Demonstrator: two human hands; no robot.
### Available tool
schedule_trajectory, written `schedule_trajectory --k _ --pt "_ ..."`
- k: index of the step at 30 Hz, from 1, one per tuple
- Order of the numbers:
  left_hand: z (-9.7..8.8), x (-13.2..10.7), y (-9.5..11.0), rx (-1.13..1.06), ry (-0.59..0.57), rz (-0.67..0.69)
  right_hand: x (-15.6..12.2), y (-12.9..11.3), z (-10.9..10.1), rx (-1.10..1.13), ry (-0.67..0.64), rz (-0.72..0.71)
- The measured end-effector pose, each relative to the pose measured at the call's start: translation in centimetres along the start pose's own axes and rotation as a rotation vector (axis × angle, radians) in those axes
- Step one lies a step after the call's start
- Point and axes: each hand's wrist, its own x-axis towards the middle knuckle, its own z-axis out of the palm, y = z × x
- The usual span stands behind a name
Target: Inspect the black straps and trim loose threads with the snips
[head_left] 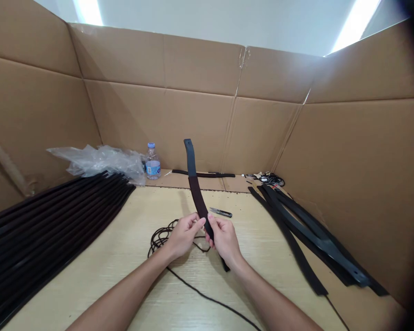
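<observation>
Over the pale wood-grain table (258, 243), you are gripping a dark strap (196, 197) with both hands — your right hand (224, 240) wrapping its lower part, your left hand (184, 235) pinching it from the side. Its long axis is rising away from you, leaning left, with thread snips (221, 212) lying just beyond your right hand and a black cord (160, 237) looping beneath your left.

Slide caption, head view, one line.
Left hand and right hand grip a dark strap over a table, near black cord and snips.
</observation>
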Motion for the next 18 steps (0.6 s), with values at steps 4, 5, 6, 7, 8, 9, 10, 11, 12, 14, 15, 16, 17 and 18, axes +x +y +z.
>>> schedule_trajectory --k 4,5,6,7,8,9,10,11,12,14,15,16,17,18 --pt "-0.1 0.1 -0.4 -0.053 0.01 -0.051 -0.2 -0.3 -0.1 -0.007 -0.003 0.029" --pt "-0.1 0.1 -0.4 -0.067 0.017 -0.062 -0.3 -0.3 -0.1 -0.012 -0.005 0.022" --pt "-0.1 0.1 -0.5 -0.081 0.025 -0.074 -0.3 -0.4 -0.1 -0.018 -0.008 0.01" --pt "-0.1 0.1 -0.5 -0.091 0.031 -0.087 -0.4 -0.5 -0.1 -0.025 -0.016 -0.005" --pt "-0.2 0.2 -0.5 -0.095 0.035 -0.1 -0.4 -0.5 -0.1 -0.032 -0.025 -0.017" --pt "-0.2 0.2 -0.5 -0.093 0.041 -0.111 -0.4 -0.5 -0.1 -0.037 -0.036 -0.026" --pt "-0.2 0.2 -0.5 -0.086 0.048 -0.121 -0.4 -0.4 -0.2 -0.041 -0.046 -0.031" --pt "-0.3 0.2 -0.6 -0.076 0.052 -0.128 -0.3 -0.4 -0.2 -0.044 -0.054 -0.034" --pt "-0.3 0.2 -0.7 -0.067 0.053 -0.13 -0.3 -0.3 -0.3 -0.048 -0.058 -0.037" --pt "-0.3 0.2 -0.9 -0.054 0.049 -0.123 -0.2 -0.3 -0.3 -0.062 -0.051 -0.037" --pt "-0.3 0.2 -1.0 -0.051 0.049 -0.117 -0.2 -0.3 -0.3 -0.071 -0.044 -0.037" --pt "-0.3 0.2 -1.1 -0.049 0.053 -0.113 -0.3 -0.4 -0.3 -0.082 -0.038 -0.038" --pt "-0.3 0.2 -1.1 -0.05 0.058 -0.112 -0.3 -0.4 -0.2 -0.089 -0.035 -0.04" --pt "-0.3 0.2 -1.2 -0.049 0.061 -0.114 -0.4 -0.5 -0.2 -0.084 -0.041 -0.038"
